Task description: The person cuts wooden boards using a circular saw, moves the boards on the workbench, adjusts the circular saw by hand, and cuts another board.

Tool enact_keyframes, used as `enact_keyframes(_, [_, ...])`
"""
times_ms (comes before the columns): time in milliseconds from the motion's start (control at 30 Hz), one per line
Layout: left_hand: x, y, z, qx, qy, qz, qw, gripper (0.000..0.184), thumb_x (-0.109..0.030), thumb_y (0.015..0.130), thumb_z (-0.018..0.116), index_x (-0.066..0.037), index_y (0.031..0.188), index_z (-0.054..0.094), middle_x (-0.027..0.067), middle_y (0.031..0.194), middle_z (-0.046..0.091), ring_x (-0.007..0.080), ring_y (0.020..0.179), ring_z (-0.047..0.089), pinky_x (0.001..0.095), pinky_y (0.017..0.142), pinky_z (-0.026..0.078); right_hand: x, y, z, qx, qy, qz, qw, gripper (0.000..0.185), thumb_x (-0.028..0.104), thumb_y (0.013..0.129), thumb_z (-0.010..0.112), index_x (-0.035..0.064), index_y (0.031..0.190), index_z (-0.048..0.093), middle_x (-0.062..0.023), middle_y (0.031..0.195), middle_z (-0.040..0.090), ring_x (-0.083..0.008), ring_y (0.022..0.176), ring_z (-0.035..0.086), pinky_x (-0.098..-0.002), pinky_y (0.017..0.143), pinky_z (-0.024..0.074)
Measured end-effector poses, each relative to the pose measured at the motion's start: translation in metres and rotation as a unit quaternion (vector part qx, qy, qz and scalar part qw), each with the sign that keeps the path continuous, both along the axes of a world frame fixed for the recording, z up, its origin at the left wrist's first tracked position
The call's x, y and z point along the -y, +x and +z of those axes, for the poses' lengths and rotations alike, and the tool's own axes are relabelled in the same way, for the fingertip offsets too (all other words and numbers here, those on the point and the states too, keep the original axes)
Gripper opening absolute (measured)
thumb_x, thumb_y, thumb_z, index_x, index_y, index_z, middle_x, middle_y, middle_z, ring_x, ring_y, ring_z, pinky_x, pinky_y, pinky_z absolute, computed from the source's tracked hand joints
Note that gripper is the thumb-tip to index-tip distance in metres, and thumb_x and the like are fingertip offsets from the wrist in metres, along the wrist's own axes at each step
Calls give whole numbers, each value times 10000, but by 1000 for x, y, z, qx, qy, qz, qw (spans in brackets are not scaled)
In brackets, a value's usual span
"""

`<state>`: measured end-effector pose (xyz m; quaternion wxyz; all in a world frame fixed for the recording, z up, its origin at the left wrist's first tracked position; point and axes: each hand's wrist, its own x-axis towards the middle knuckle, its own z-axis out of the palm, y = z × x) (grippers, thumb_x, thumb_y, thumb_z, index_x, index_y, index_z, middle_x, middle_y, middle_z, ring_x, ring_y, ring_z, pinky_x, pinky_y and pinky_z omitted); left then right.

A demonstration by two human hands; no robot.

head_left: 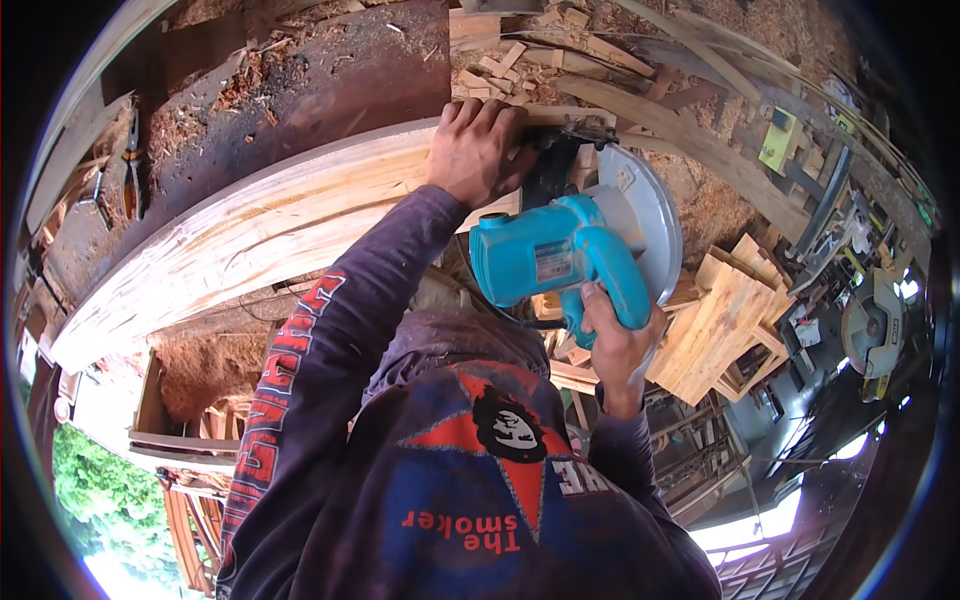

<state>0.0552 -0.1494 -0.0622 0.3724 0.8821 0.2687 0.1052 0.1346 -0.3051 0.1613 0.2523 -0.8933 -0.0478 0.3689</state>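
My right hand (622,345) is closed round the rear handle of a teal circular saw (545,255). The saw's grey blade guard (650,225) faces right, and its dark base plate sits at the right end of a thick pale wooden plank (270,210). My left hand (474,150) grips the plank near that end, fingers curled over its far edge and thumb side close to the base plate. The blade itself is hidden by the guard and the motor body, so I cannot tell whether it touches the wood.
Pliers (133,165) lie on the sawdust-strewn brown surface (340,75) at the left. Wood offcuts (500,70) are scattered beyond the plank. Stacked wooden pieces (715,325) stand right of the saw. A second saw-like machine (872,325) sits at the far right.
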Motion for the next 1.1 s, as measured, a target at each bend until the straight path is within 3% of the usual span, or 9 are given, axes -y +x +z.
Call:
enact_keyframes(567, [-8,8,-3,53,-17,27,998,279,-327,834,716,-93,973,654,87,887,629,285,882,603,410,845,462,-10,8,-2,-7,17,14,1000,165,118,837,729,-26,912,699,-85,758,686,-155,661,612,-319,644,493])
enact_keyframes(767, [-9,11,-3,49,-34,39,997,273,-319,850,712,-80,970,657,98,887,638,290,893,621,414,884,477,-14,11,-4,13,24,36,999,163,115,835,733,-25,911,698,-102,741,674,-179,640,623,-335,629,495])
enact_keyframes(1100, [-16,14,0,41,-60,50,996,280,-321,864,716,-79,992,659,84,827,677,294,840,644,413,847,498,-23,16,-6,16,19,34,999,154,112,829,737,-19,898,698,-107,727,675,-189,613,628,-341,611,498])
